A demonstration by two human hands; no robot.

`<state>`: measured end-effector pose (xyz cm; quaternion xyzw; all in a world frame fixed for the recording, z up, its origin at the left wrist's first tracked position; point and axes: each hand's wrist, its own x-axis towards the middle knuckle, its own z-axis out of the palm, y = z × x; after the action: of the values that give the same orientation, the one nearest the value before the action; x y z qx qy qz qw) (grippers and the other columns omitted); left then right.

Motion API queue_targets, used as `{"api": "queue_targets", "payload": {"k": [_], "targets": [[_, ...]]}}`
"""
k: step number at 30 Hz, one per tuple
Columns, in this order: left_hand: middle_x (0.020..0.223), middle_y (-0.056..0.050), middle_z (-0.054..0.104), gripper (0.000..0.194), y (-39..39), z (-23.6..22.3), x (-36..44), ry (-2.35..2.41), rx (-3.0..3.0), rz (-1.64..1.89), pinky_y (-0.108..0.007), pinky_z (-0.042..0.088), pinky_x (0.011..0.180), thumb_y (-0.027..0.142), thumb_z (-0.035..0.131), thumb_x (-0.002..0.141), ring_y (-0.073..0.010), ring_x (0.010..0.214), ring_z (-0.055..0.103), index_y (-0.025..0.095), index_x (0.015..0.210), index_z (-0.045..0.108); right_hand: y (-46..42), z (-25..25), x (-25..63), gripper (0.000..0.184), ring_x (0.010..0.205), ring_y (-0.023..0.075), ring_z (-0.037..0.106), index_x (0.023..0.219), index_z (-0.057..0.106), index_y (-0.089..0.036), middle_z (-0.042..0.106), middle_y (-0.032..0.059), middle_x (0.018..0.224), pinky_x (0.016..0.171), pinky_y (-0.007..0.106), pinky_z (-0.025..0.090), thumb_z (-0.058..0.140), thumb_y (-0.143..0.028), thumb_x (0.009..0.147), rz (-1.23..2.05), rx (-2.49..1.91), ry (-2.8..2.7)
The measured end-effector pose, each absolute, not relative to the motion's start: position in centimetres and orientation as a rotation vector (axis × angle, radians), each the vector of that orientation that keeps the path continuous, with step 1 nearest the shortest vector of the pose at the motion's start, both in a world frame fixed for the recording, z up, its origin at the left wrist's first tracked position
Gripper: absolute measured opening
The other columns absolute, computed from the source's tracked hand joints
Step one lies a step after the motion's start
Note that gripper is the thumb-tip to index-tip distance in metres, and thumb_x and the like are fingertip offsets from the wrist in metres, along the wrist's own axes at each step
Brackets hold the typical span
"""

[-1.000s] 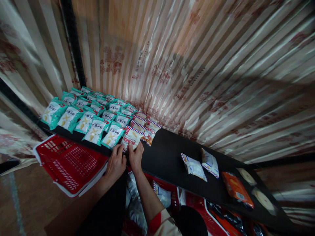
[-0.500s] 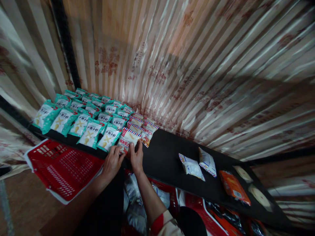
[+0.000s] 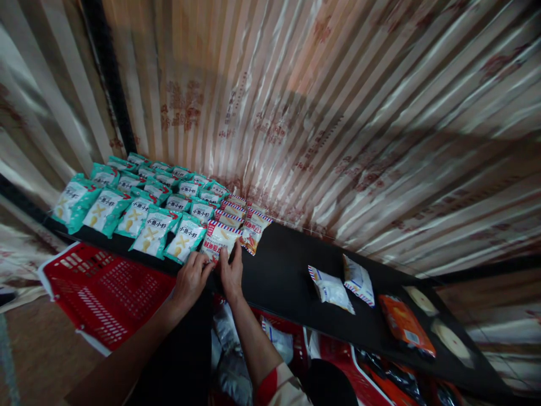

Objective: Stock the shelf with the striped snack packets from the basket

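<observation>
A white snack bag [image 3: 218, 238] with a red-and-blue striped top edge stands at the front of the shelf, leaning slightly back. My left hand [image 3: 191, 281] pinches its lower left corner with the fingers closed. On the bag's right side, my right hand [image 3: 231, 273] grips the edge between thumb and fingers. Behind it are more bags of the same kind, and another striped bag [image 3: 255, 230] sits just to the right. Rows of teal-and-white snack bags [image 3: 184, 239] stand close by on the left.
Two striped bags lie on the black shelf [image 3: 279, 276] to the right, near an orange packet [image 3: 406, 324] and two pale round discs [image 3: 452, 341]. Below the shelf are a red basket [image 3: 105, 293] and more baskets holding bags. A patterned curtain [image 3: 270, 113] hangs behind.
Both hands stay at the striped bag, with the right fingers shifted slightly. The whole view has moved a little; the other bags keep their places.
</observation>
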<state>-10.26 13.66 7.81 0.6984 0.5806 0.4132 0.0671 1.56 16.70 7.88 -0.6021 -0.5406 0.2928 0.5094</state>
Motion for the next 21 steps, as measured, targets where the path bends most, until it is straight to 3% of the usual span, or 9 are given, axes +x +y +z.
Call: {"api": "queue_targets", "payload": {"k": [7,12,21], "targets": [[0.082,-0.003,0.055,0.016,14.2,7.6,-10.1,1.731,2.097,1.260,-0.028,0.050,0.068,0.028,0.040,0.090,-0.0174,0.076,0.058,0.019,0.085,0.052,16.7,7.8,1.0,0.060,0.115,0.0258,0.050,0.131,0.044,-0.013,0.056,0.0156,0.123,0.095,0.040,0.038,0.040,-0.052,0.085,0.665,-1.582,-1.357],[0.083,-0.004,0.056,0.018,13.9,8.0,-10.1,1.732,2.164,1.226,-0.028,0.049,0.069,0.029,0.040,0.090,-0.0171,0.078,0.058,0.019,0.086,0.054,16.1,8.2,0.9,0.063,0.121,0.0241,0.046,0.137,0.035,-0.012,0.049,0.0162,0.131,0.097,0.038,0.037,0.036,-0.051,0.088,0.652,-1.595,-1.387],[0.087,-0.006,0.058,0.017,14.1,7.9,-10.1,1.809,2.221,1.118,-0.027,0.048,0.070,0.025,0.039,0.090,-0.0178,0.080,0.058,0.018,0.091,0.055,16.0,9.1,1.1,0.061,0.123,0.0228,0.044,0.136,0.037,-0.011,0.048,0.0154,0.133,0.102,0.037,0.033,0.034,-0.049,0.089,0.710,-1.576,-1.471]]}}
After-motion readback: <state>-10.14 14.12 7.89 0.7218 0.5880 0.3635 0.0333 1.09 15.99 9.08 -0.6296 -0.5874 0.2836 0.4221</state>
